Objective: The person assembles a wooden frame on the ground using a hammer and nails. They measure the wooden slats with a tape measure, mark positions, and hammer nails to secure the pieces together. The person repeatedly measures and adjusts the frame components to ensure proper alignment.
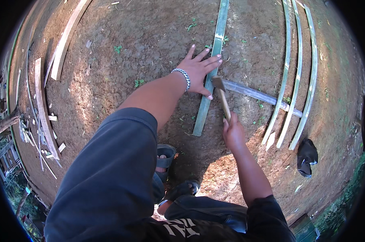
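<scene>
A long green split-bamboo strip (pixel 203 109) lies on the ground in front of me, running away from my feet. My left hand (pixel 196 71), with a chain bracelet at the wrist, rests across it with fingers spread. Closed around a pale wooden handle is my right hand (pixel 234 135). The wooden-handled tool (pixel 224 99) has a flat metal head, hammer or hatchet, I cannot tell which. That head is at the strip's right edge, just below my left hand; whether it touches is unclear. A greyish bar (pixel 251 92) extends rightward from beside the tool head.
Several more bamboo strips (pixel 298 76) lie at the right across the bar's far end. A black bag-like object (pixel 307 157) sits near them. Wooden planks (pixel 45 109) and scattered offcuts (pixel 29 137) lie on the left. My sandalled feet (pixel 165 161) stand close below.
</scene>
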A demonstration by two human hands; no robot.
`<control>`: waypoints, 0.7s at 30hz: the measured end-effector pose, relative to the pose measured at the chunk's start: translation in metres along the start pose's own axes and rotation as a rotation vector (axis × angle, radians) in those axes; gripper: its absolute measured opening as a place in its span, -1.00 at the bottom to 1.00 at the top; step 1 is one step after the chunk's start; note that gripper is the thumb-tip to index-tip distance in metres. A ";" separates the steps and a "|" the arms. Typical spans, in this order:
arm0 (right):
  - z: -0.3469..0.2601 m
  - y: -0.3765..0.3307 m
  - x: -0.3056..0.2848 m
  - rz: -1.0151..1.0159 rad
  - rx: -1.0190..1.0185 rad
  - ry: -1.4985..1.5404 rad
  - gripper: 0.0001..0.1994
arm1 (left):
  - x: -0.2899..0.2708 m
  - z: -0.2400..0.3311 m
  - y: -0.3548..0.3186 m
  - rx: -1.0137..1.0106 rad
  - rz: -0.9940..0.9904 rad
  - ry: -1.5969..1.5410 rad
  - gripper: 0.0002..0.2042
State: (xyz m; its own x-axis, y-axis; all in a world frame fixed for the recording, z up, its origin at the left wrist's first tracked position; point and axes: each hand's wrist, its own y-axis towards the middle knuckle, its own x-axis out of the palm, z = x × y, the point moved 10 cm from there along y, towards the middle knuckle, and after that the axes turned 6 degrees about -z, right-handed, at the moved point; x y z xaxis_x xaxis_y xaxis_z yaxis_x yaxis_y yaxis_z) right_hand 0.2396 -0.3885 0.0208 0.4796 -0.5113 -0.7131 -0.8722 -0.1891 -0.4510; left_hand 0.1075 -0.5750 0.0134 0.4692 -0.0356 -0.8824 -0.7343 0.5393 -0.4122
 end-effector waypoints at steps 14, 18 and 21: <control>0.001 0.000 -0.009 0.027 0.015 -0.031 -0.61 | -0.001 -0.004 -0.002 -0.002 -0.025 0.006 0.22; 0.018 -0.032 -0.014 0.131 -0.078 -0.008 -0.62 | -0.004 0.002 0.001 0.006 -0.027 0.004 0.23; 0.054 -0.069 -0.016 -0.036 0.094 0.001 -0.62 | -0.002 0.003 -0.001 0.002 -0.024 0.000 0.24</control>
State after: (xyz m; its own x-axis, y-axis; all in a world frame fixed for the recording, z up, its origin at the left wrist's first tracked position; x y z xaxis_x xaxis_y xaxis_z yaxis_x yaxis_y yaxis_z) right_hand 0.2970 -0.3218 0.0343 0.5101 -0.5063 -0.6953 -0.8417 -0.1277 -0.5245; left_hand 0.1092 -0.5735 0.0159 0.4864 -0.0483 -0.8724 -0.7221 0.5399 -0.4325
